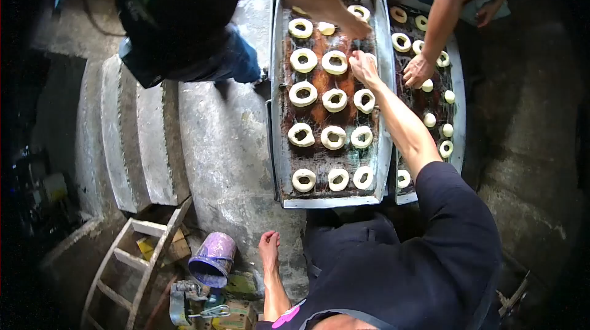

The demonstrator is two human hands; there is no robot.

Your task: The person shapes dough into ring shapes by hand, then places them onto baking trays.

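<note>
Rows of pale dough rings (334, 100) lie on a dark metal tray (326, 202) with raised edges. My right hand (364, 66) reaches over the tray's upper right part, just right of a ring in the second row. Its fingers are closed at the tray surface, and what they hold is hidden. My left hand (269, 247) hangs low, left of my body and below the tray, with its fingers curled and nothing visible in them.
Another person's hand (356, 25) is over the tray's top. A co-worker's hand (419, 70) touches a second tray (456, 127) of rings and small dough pieces on the right. Steps (123, 139), a ladder (132, 261) and a purple bucket (213, 259) are at left.
</note>
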